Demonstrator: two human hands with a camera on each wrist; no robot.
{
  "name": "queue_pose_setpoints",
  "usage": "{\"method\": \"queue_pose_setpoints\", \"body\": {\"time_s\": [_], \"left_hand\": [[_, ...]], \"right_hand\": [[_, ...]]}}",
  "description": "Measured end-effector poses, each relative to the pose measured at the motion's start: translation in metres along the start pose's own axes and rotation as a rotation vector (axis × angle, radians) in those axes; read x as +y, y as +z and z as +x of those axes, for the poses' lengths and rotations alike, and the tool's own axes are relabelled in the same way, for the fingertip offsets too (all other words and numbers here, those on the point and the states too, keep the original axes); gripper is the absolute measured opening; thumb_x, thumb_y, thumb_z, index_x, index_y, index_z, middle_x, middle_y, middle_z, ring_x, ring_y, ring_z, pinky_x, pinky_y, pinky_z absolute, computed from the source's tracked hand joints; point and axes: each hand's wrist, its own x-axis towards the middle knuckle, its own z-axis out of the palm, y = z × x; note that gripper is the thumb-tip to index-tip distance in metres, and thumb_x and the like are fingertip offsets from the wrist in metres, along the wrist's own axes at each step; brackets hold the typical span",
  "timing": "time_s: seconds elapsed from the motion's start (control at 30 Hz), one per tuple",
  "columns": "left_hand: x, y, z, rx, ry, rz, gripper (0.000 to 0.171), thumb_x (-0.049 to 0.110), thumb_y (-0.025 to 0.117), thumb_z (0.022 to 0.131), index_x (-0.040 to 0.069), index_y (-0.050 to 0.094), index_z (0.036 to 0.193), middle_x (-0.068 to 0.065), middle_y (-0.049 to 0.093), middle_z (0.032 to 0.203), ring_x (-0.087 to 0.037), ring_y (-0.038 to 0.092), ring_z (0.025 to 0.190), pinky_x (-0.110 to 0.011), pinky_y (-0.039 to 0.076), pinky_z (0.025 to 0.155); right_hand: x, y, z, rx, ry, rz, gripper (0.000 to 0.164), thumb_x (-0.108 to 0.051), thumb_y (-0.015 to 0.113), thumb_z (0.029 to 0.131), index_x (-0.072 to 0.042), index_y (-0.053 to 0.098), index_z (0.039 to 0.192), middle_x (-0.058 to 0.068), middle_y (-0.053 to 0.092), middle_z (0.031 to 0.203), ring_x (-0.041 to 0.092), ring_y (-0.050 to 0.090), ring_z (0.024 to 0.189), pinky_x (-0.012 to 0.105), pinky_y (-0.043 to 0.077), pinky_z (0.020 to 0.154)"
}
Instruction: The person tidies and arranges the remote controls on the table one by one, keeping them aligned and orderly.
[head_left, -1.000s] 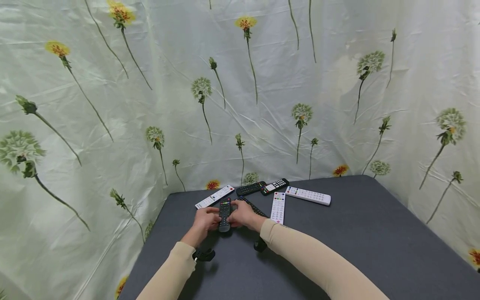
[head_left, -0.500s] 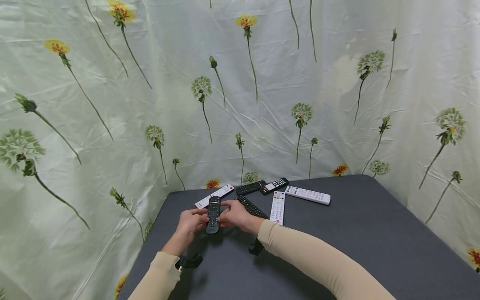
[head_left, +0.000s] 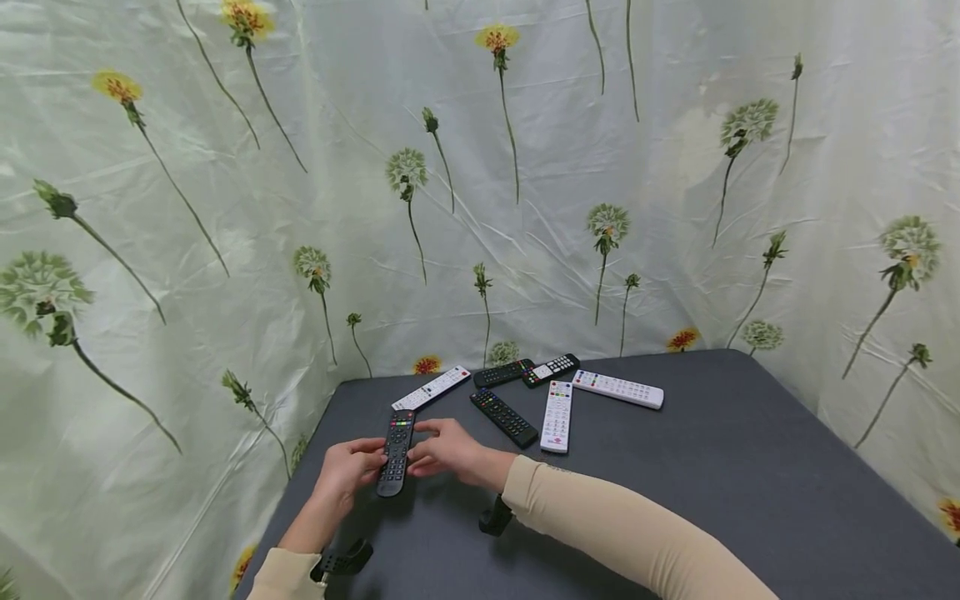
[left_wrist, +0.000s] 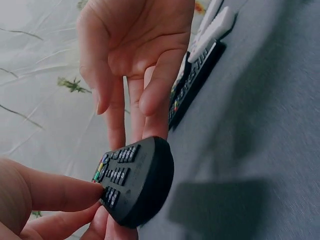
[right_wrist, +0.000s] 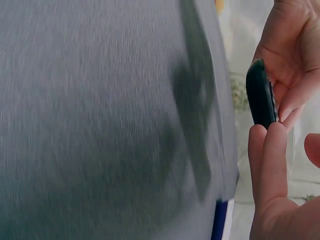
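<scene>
A black remote control with coloured buttons near its top is held up at the left of the table. My left hand pinches its left side; in the left wrist view the thumb presses on the button face, with fingers underneath. From the other side my right hand reaches in. Its extended fingers meet the edge of the remote in the right wrist view, while the thumb stands apart. Just behind the held remote lies a white remote control, overlapped by its top end in the head view.
Further remotes lie on the dark grey table: a black one right of my right hand, two black ones at the back, and two white ones to the right. A flower-printed curtain hangs behind the table.
Both hands have moved left and nearer to me, carrying the black remote along. The black remote on the table, partly covered by my right hand before, now shows whole.
</scene>
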Motion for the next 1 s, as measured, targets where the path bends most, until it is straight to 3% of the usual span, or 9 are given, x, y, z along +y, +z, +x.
{"method": "queue_pose_setpoints", "body": {"time_s": [0.43, 0.67, 1.0], "left_hand": [[-0.019, -0.028, -0.015, 0.029, -0.019, 0.095, 0.034, -0.007, 0.065, 0.088, -0.012, 0.065, 0.122, -0.014, 0.072, 0.101, -0.014, 0.066, 0.086, -0.032, 0.056, 0.070], [-0.032, -0.035, -0.016, 0.011, -0.046, 0.137, 0.033, -0.009, 0.064, 0.086, -0.015, 0.064, 0.118, -0.014, 0.074, 0.095, -0.015, 0.066, 0.080, -0.033, 0.056, 0.065], [-0.044, -0.042, -0.016, -0.014, -0.071, 0.266, 0.027, -0.009, 0.065, 0.086, -0.014, 0.068, 0.112, -0.008, 0.070, 0.089, -0.015, 0.062, 0.075, -0.032, 0.056, 0.062]], "right_hand": [[0.016, 0.025, -0.004, -0.099, 0.067, 0.088, 0.061, 0.001, 0.064, 0.092, 0.004, 0.041, 0.148, 0.022, 0.072, 0.100, 0.034, 0.072, 0.096, 0.038, 0.059, 0.081], [0.031, 0.032, -0.002, -0.150, 0.141, 0.181, 0.063, 0.003, 0.062, 0.092, 0.008, 0.035, 0.149, 0.027, 0.068, 0.107, 0.036, 0.069, 0.104, 0.039, 0.056, 0.089], [0.046, 0.042, 0.000, -0.163, 0.178, 0.207, 0.060, 0.002, 0.062, 0.091, 0.010, 0.037, 0.145, 0.026, 0.068, 0.105, 0.033, 0.071, 0.096, 0.041, 0.055, 0.090]]}}
